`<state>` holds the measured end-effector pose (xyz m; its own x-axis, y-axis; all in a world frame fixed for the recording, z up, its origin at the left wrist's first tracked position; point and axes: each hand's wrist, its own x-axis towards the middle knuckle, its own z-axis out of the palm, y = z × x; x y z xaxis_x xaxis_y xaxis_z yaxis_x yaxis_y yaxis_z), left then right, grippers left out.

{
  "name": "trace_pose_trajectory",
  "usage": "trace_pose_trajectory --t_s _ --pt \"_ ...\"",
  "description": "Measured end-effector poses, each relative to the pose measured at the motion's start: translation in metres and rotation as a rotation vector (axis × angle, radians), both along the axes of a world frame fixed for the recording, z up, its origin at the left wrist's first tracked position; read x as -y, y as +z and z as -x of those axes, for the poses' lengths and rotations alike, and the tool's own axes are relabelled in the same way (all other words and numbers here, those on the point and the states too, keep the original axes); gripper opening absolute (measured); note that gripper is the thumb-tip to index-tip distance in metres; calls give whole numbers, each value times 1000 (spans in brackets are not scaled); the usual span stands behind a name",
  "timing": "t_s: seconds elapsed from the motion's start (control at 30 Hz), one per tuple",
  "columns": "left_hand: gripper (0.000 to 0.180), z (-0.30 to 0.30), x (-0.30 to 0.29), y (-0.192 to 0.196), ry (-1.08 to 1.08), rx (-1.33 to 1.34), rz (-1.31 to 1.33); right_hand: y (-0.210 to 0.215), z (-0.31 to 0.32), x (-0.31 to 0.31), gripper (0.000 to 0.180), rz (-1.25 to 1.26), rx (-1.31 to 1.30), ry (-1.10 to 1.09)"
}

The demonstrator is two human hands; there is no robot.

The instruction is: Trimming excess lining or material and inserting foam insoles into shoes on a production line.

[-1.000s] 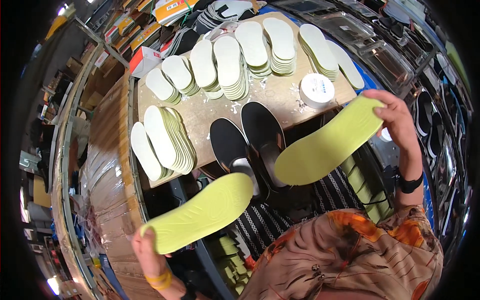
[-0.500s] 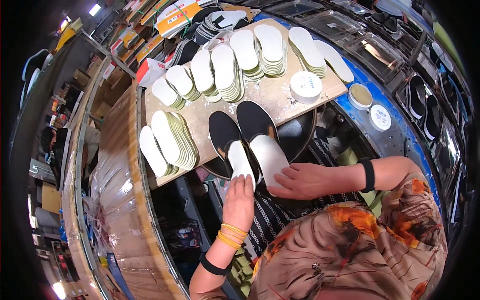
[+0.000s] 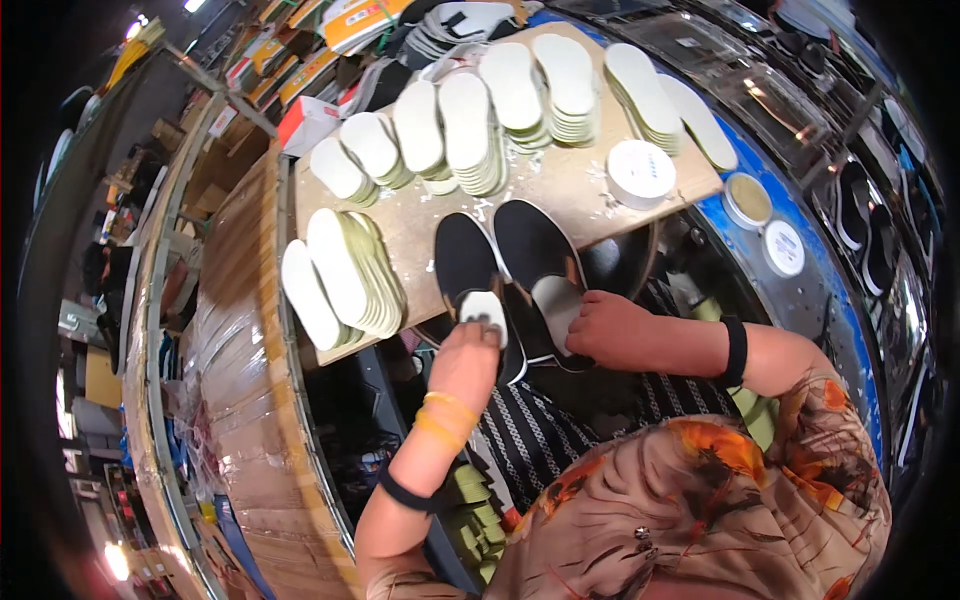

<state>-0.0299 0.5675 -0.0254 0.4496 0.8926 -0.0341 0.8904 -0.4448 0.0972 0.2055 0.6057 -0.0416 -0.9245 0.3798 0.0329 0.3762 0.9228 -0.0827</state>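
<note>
Two black slip-on shoes lie side by side at the near edge of a wooden work board (image 3: pixel 560 185). My left hand (image 3: pixel 468 358) presses on the white insole showing in the heel of the left shoe (image 3: pixel 462 262). My right hand (image 3: pixel 612 328) pushes on the white insole inside the heel of the right shoe (image 3: pixel 535 248). Both shoes hang partly over the board's edge toward my lap.
Stacks of white and pale green insoles (image 3: pixel 340 275) cover the left and far parts of the board. A white tape roll (image 3: pixel 640 172) sits at the right, two round tins (image 3: pixel 765 220) beyond the edge. More green insoles (image 3: pixel 475 500) lie low beside my knee.
One second ago each hand held a yellow-green insole in the air. Those insoles are now out of my hands, and both hands have come down onto the heels of the black shoes.
</note>
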Motion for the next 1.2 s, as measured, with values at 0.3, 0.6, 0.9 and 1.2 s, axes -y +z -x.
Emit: trace_pose_trajectory --t_s 0.3,0.6,0.9,1.2 --pt "37 -1 -84 4 63 -28 870 -5 58 -30 17 242 535 -28" --pt "42 -28 -55 -33 400 555 239 63 5 -27 23 560 -142 -37" --pt "21 138 5 107 665 1054 85 34 -134 -41 20 833 -595 -1088" --pt "30 463 -198 114 1093 280 -736 20 -110 -61 21 829 -389 -994"
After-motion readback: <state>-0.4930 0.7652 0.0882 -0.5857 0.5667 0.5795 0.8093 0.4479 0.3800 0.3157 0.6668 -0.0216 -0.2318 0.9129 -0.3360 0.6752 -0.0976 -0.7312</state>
